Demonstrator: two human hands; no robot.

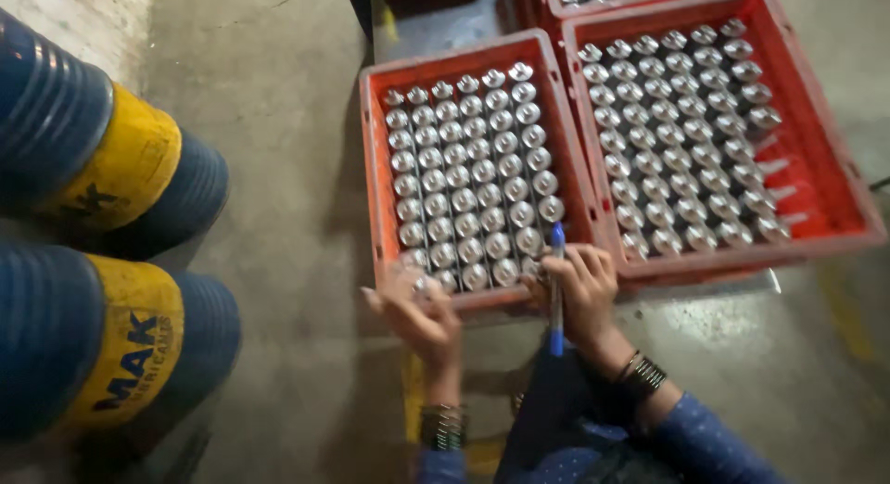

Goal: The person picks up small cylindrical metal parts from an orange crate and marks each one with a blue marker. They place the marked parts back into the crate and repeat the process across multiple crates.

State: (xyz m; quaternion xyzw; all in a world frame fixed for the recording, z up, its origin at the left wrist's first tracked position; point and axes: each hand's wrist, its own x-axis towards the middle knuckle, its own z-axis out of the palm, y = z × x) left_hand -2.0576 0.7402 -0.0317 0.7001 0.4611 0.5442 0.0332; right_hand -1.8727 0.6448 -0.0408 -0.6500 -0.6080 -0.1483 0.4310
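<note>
head cam | looks steeply down, close | hands, red crates (593, 183), floor

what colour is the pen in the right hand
Blue; the pen in the right hand shows clearly in the head view.

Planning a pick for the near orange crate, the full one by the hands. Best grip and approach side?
Likely the two short end walls of the orange crate, one hand each side, coming from above. It sits flat, packed with upright metal parts; the neighbouring crate crowds its right wall, so access there is tight.

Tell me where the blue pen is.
In the head view, the blue pen is upright in the right hand, at the near edge of the left orange crate.
</note>
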